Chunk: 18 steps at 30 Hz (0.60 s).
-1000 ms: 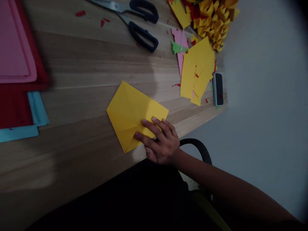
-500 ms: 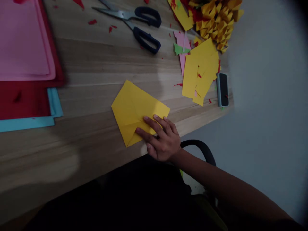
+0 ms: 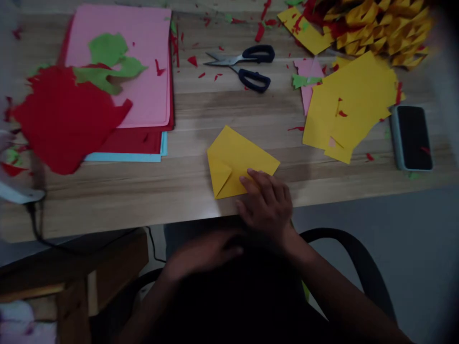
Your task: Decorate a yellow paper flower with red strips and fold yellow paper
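A folded sheet of yellow paper (image 3: 236,160) lies near the table's front edge, with a triangular flap turned over at its left corner. My right hand (image 3: 267,203) rests on its lower right part, fingers stretched out and touching the paper. Below the table edge, in front of my dark clothing, is my left hand (image 3: 206,251). It is blurred, apart from the paper, with fingers extended, thumb apart and nothing visible in it. Dark-handled scissors (image 3: 238,64) lie with parted blades beyond the paper.
On the left are a pink paper stack (image 3: 150,95), a red cut piece (image 3: 68,119) and green scraps (image 3: 107,50). Yellow sheets (image 3: 347,105), a phone (image 3: 412,138) and a folded yellow paper cluster (image 3: 387,28) lie right. A cable (image 3: 36,224) hangs at the left edge.
The view has swung left and levelled, bringing in the red piece and cable. My left hand has come into view. The flap at the paper's left corner now shows more plainly; my right hand stays on it.
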### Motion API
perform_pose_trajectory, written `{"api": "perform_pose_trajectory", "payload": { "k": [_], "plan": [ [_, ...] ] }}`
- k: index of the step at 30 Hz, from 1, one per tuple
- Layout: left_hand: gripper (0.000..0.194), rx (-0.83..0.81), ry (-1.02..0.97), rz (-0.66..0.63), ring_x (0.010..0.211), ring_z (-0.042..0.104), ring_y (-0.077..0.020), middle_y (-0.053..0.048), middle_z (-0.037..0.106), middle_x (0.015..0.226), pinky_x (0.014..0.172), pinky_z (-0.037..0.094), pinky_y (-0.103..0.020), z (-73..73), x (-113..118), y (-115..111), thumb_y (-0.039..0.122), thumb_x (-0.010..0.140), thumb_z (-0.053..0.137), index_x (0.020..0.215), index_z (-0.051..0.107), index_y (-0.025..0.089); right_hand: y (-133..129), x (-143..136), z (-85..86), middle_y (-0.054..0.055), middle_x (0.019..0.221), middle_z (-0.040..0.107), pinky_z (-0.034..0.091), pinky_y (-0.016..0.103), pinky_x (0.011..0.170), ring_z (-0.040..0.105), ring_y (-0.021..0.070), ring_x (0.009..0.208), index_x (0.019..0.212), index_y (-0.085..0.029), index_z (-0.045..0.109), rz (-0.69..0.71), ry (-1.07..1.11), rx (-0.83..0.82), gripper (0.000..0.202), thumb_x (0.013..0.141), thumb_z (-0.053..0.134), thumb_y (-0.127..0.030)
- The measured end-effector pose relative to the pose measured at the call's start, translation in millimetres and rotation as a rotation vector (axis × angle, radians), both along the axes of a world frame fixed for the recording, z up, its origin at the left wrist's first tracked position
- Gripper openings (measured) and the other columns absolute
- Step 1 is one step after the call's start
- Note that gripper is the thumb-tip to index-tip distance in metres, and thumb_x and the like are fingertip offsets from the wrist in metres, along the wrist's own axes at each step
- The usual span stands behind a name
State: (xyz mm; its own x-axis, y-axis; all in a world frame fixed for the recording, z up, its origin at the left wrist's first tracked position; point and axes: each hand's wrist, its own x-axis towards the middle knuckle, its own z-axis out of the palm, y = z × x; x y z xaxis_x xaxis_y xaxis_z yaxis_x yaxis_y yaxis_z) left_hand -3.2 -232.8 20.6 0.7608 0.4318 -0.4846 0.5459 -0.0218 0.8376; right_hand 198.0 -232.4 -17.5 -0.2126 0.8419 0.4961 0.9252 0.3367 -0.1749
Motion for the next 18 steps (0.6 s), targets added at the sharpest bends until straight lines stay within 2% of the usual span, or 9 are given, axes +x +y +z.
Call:
{"api": "perform_pose_trajectory", "payload": {
  "k": [2,3,5,6,8,10,12,16,18],
  "plan": [
    [0.025,0.029,-0.098,0.038,0.111,0.066,-0.0175,0.002,0.07,0.122,0.098,0.053,-0.032,25.2,1.0,-1.0,0.034,0.097,0.058,0.121,0.066,0.034,-2.0,1.4,-1.6,0.009,0.121,0.071,0.045,0.037,0.096,0.063,0.0247,0.111,0.125,-0.02,0.061,0.018,0.08,0.013,0.039,0.089,0.062,-0.037],
    [0.023,0.136,-0.127,0.124,0.113,0.065,-0.0173,0.001,0.07,0.121,0.099,0.052,-0.033,34.9,3.5,0.3,0.031,0.098,0.056,0.118,0.066,0.032,-2.9,2.1,-1.8,0.009,0.119,0.072,0.046,0.037,0.095,0.064,0.0241,0.109,0.122,-0.021,0.062,0.017,0.127,0.02,0.035,0.089,0.062,-0.035],
    [0.021,0.512,-0.081,0.366,0.118,0.061,-0.0202,-0.004,0.067,0.126,0.103,0.05,-0.039,43.1,10.7,6.1,0.028,0.099,0.052,0.114,0.067,0.028,-3.8,3.2,-0.8,0.009,0.119,0.071,0.046,0.038,0.098,0.064,0.0242,0.112,0.12,-0.022,0.062,-0.002,0.212,0.011,0.031,0.09,0.06,-0.028],
    [0.023,0.696,-0.014,0.429,0.124,0.057,-0.023,-0.007,0.063,0.132,0.106,0.048,-0.043,41.4,14.3,9.9,0.027,0.098,0.052,0.117,0.066,0.026,-4.0,3.7,0.2,0.01,0.123,0.07,0.045,0.039,0.1,0.062,0.0249,0.116,0.123,-0.021,0.061,-0.014,0.239,-0.008,0.033,0.091,0.057,-0.024],
    [0.031,0.891,0.1,0.393,0.134,0.05,-0.0273,-0.009,0.054,0.145,0.11,0.043,-0.05,29.6,19.4,18.0,0.028,0.097,0.054,0.126,0.063,0.026,-4.2,4.8,2.9,0.011,0.133,0.066,0.043,0.041,0.106,0.057,0.0261,0.126,0.133,-0.02,0.057,0.001,0.243,-0.08,0.041,0.092,0.053,-0.019],
    [0.035,0.93,0.174,0.298,0.137,0.047,-0.0295,-0.009,0.049,0.152,0.112,0.041,-0.053,14.0,20.1,25.2,0.031,0.097,0.054,0.131,0.061,0.026,-4.3,5.8,5.9,0.01,0.142,0.06,0.038,0.044,0.112,0.052,0.0267,0.134,0.142,-0.021,0.051,0.054,0.178,-0.179,0.048,0.094,0.051,-0.021],
    [0.03,0.937,0.206,0.272,0.137,0.048,-0.0296,-0.008,0.05,0.152,0.113,0.041,-0.055,1.3,16.8,31.6,0.032,0.098,0.053,0.124,0.065,0.024,-4.2,6.3,8.7,0.006,0.147,0.057,0.034,0.046,0.114,0.05,0.0264,0.135,0.145,-0.025,0.049,0.1,0.095,-0.253,0.049,0.096,0.052,-0.026],
    [0.019,0.951,0.139,0.377,0.131,0.055,-0.0251,-0.005,0.064,0.137,0.113,0.041,-0.051,-11.4,9.4,41.8,0.032,0.099,0.053,0.1,0.069,0.022,-1.6,4.9,11.2,0.003,0.149,0.055,0.034,0.047,0.108,0.051,0.0277,0.13,0.143,-0.029,0.052,0.093,0.013,-0.274,0.047,0.097,0.056,-0.033],
    [0.017,0.975,0.125,0.419,0.128,0.056,-0.0244,-0.005,0.066,0.133,0.113,0.041,-0.05,-14.8,9.2,43.9,0.032,0.097,0.056,0.099,0.069,0.021,-0.5,3.8,11.3,0.003,0.148,0.056,0.035,0.048,0.105,0.052,0.0288,0.127,0.141,-0.03,0.054,0.081,-0.006,-0.275,0.045,0.097,0.056,-0.035]
  ]
}}
